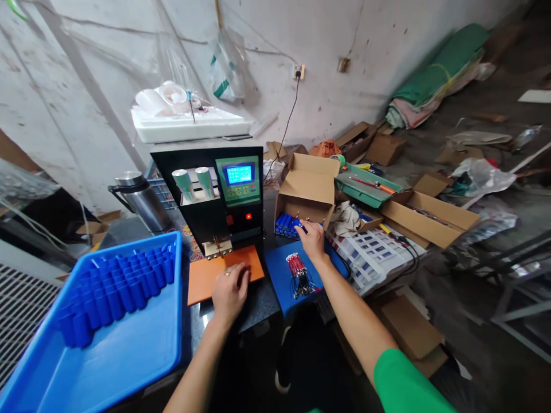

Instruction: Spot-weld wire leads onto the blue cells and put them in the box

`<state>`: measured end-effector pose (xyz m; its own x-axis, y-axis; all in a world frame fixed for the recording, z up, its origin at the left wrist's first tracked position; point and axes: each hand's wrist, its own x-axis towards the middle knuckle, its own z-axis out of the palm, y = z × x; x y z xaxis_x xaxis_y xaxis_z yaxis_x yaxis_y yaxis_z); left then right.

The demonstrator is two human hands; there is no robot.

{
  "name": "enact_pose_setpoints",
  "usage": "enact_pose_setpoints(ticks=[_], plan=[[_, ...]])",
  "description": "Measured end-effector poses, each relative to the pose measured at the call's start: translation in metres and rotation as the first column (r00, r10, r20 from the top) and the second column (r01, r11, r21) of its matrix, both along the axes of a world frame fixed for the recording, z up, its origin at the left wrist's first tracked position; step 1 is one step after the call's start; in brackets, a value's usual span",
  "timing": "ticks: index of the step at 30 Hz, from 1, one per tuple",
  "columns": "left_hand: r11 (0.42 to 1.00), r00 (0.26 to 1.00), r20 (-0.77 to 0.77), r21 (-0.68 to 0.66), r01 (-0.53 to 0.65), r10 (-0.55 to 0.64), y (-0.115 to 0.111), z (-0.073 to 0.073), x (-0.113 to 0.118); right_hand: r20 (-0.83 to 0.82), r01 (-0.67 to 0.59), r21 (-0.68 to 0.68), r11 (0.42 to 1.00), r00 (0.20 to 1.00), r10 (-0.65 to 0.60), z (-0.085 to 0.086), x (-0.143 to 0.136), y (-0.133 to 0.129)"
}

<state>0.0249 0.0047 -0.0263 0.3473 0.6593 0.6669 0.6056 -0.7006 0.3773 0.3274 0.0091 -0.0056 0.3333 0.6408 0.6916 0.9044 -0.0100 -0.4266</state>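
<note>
My left hand [231,291] rests at the front of an orange board [206,280], fingers loosely bent, thumb a little apart, and nothing visible in it. Above the board stands a black spot-welding machine [201,221] with a lit screen [240,174]. My right hand [313,240] is at the front of an open cardboard box [307,182], its fingers closed on a small blue cylindrical battery [300,228], partly hidden. More blue batteries [284,225] lie stacked in the box. Below my right hand, a bundle of red and black wire leads [299,275] lies on a blue mat [278,261].
At left, a blue tray [177,321] holds rows of blue cylinders [116,292]. A steel thermos [144,201] stands behind it. Right of the box are a green case [365,186], a white plastic grid [374,258] and a long cardboard box [434,221]. A power cord [289,123] runs up the wall.
</note>
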Motion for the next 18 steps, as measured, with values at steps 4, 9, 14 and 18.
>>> enact_pose_setpoints(ticks=[4, 9, 14, 18], plan=[[1.000, 1.000, -0.009, 0.008, -0.010, 0.010, -0.001, 0.000, 0.004, 0.042, -0.006, -0.014, 1.000, 0.999, 0.007, -0.010, 0.004, 0.015], [1.000, 1.000, -0.015, 0.020, 0.004, -0.004, -0.002, -0.001, 0.002, 0.114, -0.012, -0.055, 0.998, 0.993, 0.018, -0.022, -0.002, 0.036], [1.000, 1.000, -0.029, 0.022, 0.005, -0.005, -0.002, -0.001, 0.002, 0.155, -0.036, -0.051, 0.998, 0.987, 0.044, -0.038, -0.004, 0.038], [0.999, 0.999, -0.034, 0.040, 0.008, -0.007, -0.002, -0.001, 0.002, 0.164, -0.050, -0.054, 0.997, 0.985, 0.058, -0.046, -0.002, 0.033]])
